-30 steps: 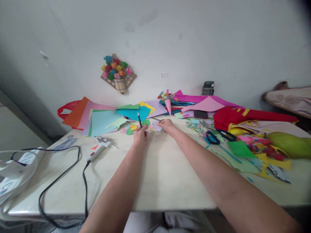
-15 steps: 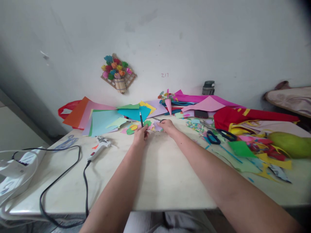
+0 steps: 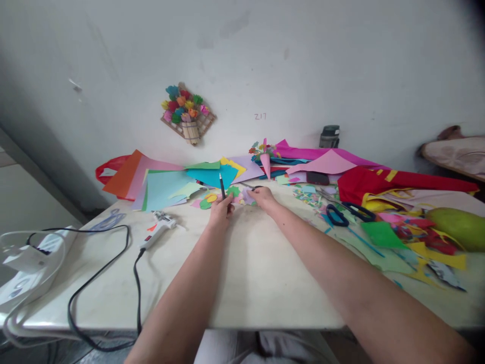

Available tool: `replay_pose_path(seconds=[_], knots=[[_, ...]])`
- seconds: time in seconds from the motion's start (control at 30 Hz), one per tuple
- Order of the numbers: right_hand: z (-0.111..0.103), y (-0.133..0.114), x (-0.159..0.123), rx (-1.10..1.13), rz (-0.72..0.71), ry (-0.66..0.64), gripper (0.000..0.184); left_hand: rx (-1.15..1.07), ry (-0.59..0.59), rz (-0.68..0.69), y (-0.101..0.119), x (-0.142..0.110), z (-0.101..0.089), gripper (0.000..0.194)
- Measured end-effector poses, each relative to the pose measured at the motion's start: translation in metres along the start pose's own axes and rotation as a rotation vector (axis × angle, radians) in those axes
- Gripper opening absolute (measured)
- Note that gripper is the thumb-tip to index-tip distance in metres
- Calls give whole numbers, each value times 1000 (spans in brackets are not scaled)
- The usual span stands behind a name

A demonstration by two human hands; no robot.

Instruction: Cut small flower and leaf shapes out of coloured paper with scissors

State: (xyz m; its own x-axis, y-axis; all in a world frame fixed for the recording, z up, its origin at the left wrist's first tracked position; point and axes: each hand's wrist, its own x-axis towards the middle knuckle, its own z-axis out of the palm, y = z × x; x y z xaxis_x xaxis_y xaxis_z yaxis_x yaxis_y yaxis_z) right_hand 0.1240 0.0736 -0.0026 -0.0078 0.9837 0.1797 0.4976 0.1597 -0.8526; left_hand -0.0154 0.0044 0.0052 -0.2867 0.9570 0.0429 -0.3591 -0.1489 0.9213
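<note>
A black pen (image 3: 222,186) stands nearly upright in my left hand (image 3: 221,210), tip pointing up, with the fingers closed round it. My right hand (image 3: 264,197) is closed in a pinch at the edge of a small lilac paper piece (image 3: 246,196). A thin dark object, partly hidden, lies just behind the right fingers; its kind is unclear. Around both hands are small paper cut-outs: a green flower shape (image 3: 234,191) between them, and a yellow round piece (image 3: 210,197) and a green one (image 3: 205,204) left of my left hand.
Coloured paper sheets (image 3: 162,189) lie at the back left, by a glue gun (image 3: 161,230) with its black cable. A power strip (image 3: 49,255) sits far left. At right are scissors (image 3: 336,216), paper scraps, red cloth (image 3: 364,184) and a green fruit-like object (image 3: 458,230). A paper bouquet (image 3: 265,164) is behind.
The whole view has shifted slightly, so things appear a little farther right. My hands keep nearly the same pose, the left on the pen and the right at the lilac paper.
</note>
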Motion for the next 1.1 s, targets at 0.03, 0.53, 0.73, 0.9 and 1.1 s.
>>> replay_pose_path(seconds=[0.03, 0.53, 0.73, 0.9, 1.1], knots=[[0, -1, 2, -31, -14, 4, 34, -4, -1, -6, 0, 0, 0, 40], [7, -24, 19, -345, 25, -73, 29, -24, -19, -41, 2, -1, -1, 40], [10, -33, 18, -488, 41, -107, 30, -17, -18, -25, 2, -1, -1, 42], [-4, -30, 21, -521, 0, -79, 33, -30, 58, 36, 0, 4, -7, 45], [-21, -19, 17, -130, 69, -71, 29, 13, 91, 102, -2, 10, -12, 47]])
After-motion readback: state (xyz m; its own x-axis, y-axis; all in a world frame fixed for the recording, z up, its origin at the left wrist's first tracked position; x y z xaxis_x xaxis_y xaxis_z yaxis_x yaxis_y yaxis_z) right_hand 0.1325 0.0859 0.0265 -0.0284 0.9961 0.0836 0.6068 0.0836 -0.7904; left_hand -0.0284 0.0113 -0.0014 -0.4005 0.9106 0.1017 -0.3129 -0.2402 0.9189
